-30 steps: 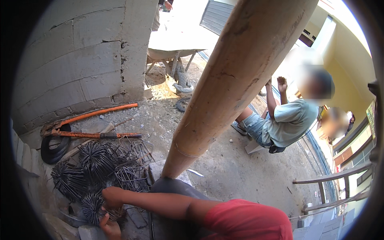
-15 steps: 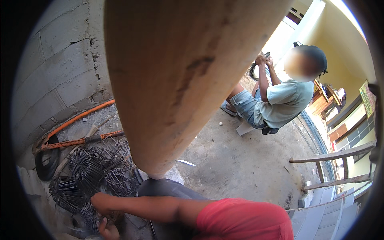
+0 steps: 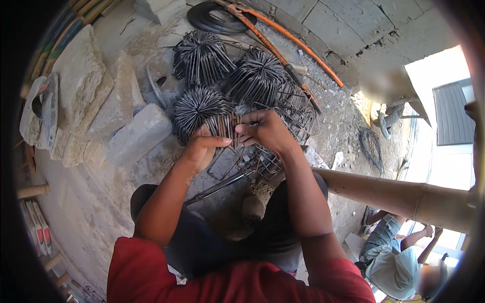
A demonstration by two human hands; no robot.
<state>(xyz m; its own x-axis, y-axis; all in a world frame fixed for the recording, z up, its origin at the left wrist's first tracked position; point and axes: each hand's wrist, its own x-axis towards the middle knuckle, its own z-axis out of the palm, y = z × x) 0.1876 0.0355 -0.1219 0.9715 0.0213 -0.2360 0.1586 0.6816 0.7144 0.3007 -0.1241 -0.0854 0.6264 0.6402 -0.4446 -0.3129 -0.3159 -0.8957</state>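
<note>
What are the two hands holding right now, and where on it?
Both the left hand and right hand grip a small stack of bent dark steel wire stirrups, pinched between them at its upper end.

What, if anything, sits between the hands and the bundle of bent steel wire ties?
Nothing visible. Left hand and right hand both already grip the bundle of wire ties directly, one on each side.

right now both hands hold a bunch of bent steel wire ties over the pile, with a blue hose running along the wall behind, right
Not quite: the head view shows the hose is orange, not blue. The left hand and right hand do hold the bunch of bent steel wire ties over the pile.
</note>
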